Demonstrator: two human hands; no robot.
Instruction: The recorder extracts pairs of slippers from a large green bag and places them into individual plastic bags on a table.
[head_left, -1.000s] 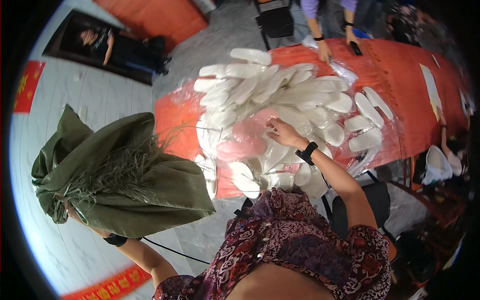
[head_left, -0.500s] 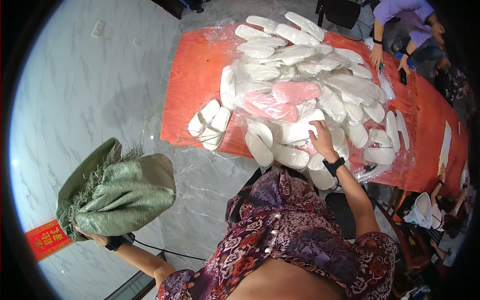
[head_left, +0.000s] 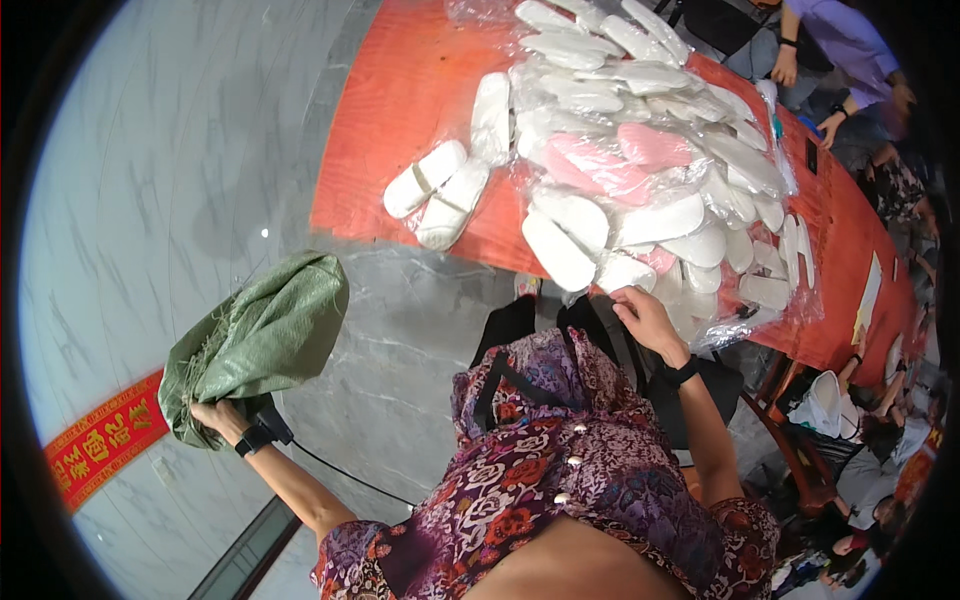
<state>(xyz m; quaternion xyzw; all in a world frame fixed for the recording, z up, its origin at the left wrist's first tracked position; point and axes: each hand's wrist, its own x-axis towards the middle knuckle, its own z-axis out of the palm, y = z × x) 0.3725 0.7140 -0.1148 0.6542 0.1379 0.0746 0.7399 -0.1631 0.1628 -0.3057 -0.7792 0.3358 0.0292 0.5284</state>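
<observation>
The green sack [head_left: 262, 345] is coarse woven plastic, matt, frayed at its mouth. The slippers [head_left: 640, 190] look like soft white and pink cloth, wrapped in glossy, crinkled clear film. The surface [head_left: 400, 120] wears smooth, matt red cloth. The floor [head_left: 150, 180] seems polished grey marble, faintly reflective.

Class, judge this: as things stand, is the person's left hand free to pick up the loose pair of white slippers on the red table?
Probably not. The left hand grips a green woven sack, held out to the side over the grey floor, well apart from the white slippers.
</observation>
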